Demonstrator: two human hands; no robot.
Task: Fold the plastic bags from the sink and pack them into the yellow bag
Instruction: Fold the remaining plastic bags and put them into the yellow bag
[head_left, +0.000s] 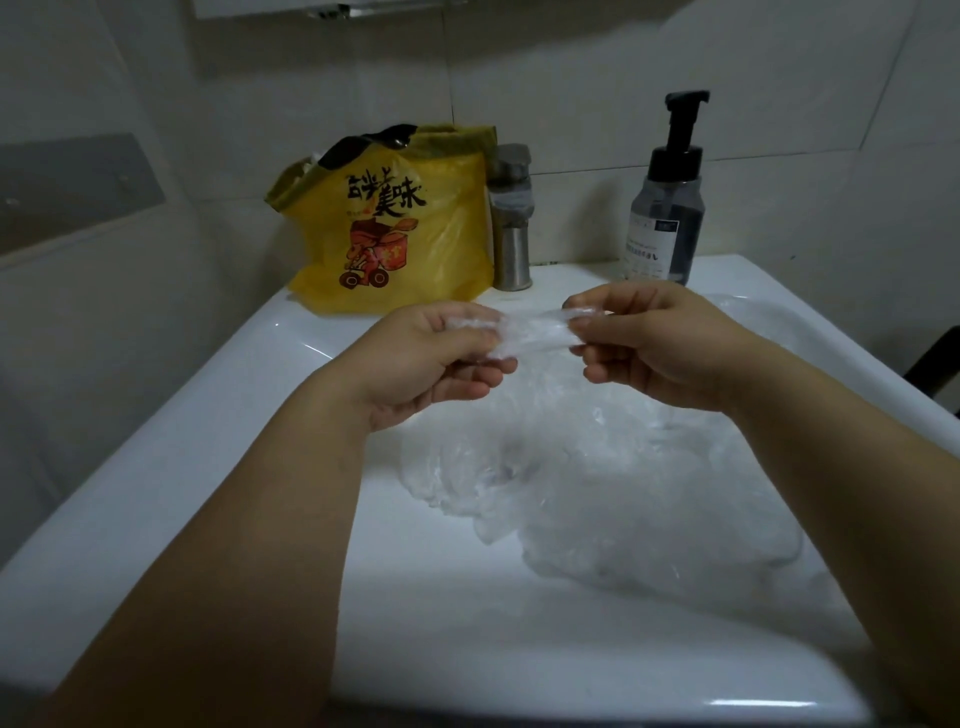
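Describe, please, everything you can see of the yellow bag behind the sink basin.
The yellow bag is thin, crinkled plastic printed with black characters and a red-orange cartoon on wheels. It stands upright and bulging on the white sink's back ledge, close against the steel tap. A black patch and something white show at its top. The left hand and right hand are apart from it, pinching a clear plastic bag.

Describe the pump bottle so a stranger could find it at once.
On the back ledge of the white ceramic sink stands a steel tap. Right of it, apart, stands the clear plastic bottle with a black pump head. The yellow printed plastic bag left of the tap has no pump.
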